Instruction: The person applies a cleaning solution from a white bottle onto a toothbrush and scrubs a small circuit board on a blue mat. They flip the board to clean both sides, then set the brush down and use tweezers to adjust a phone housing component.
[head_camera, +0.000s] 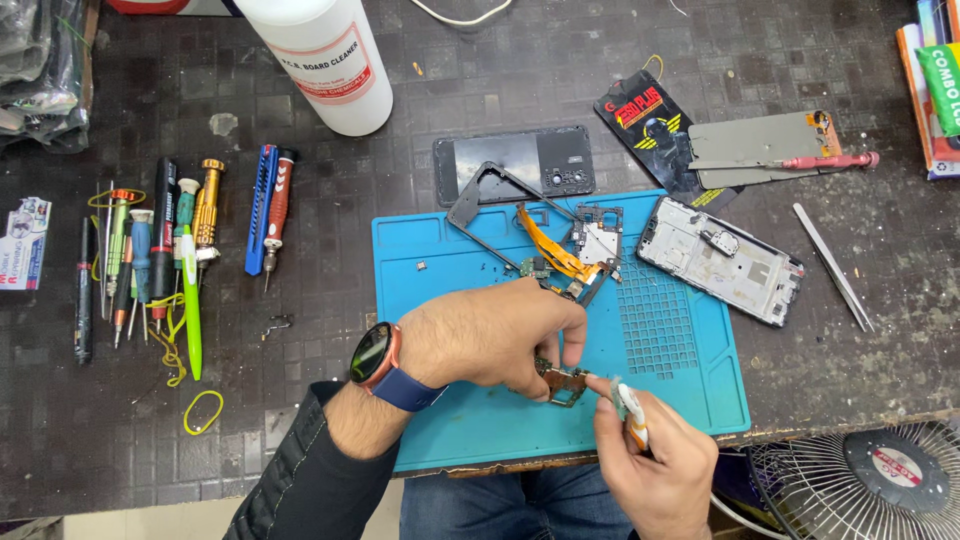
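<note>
My left hand (490, 340) fingers pinch small circuit board (565, 382) near blue mat (450, 420) front edge; right hand (655, 465) fingers grip brush (630, 405) against it; bare mat to the left.

Two hands (490, 340), one bottle (325, 55)

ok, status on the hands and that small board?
Left hand pinches small brown circuit board over blue silicone mat. Right hand holds small white-and-orange brush at board's edge. Nothing in the way.
</note>
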